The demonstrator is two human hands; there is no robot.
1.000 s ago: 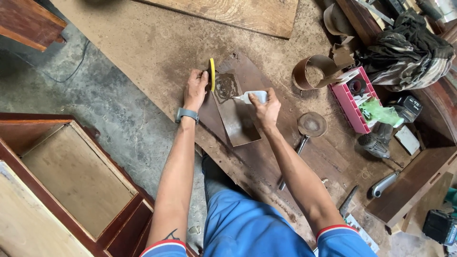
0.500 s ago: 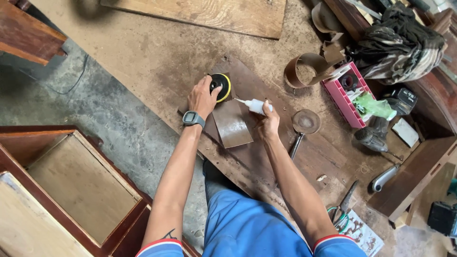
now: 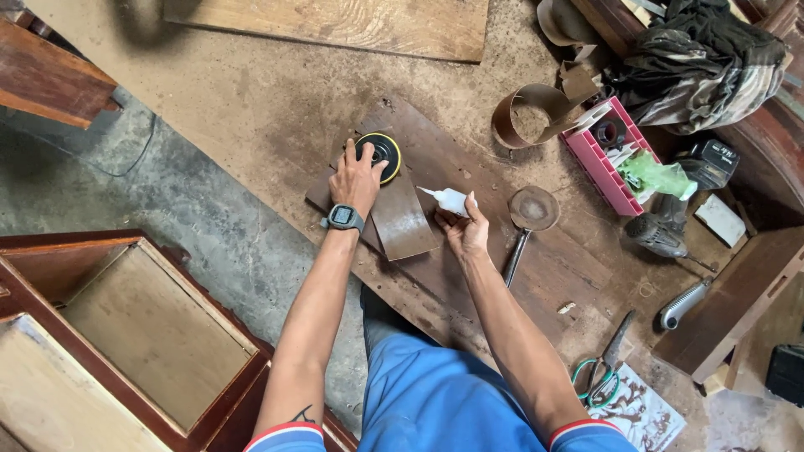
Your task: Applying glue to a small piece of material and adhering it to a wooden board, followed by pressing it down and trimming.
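My left hand (image 3: 358,177), with a watch on the wrist, presses on a round black pad with a yellow rim (image 3: 382,151) lying flat on a brown board (image 3: 469,251). My right hand (image 3: 466,231) holds a small white squeeze bottle (image 3: 449,199) with its nozzle pointing left. Between the hands lies a brown sheet of sandpaper (image 3: 404,223).
A round worn disc on a metal tool (image 3: 531,211) lies right of my right hand. Further right are a sandpaper roll (image 3: 529,115), a pink tray (image 3: 600,161), a power tool (image 3: 662,231), scissors (image 3: 600,373) and a cloth heap (image 3: 705,59). Wooden drawers (image 3: 126,335) stand at left.
The yellow-rimmed pad went from standing on edge to lying flat under my left hand. My right hand with the bottle moved right, off the sandpaper sheet.
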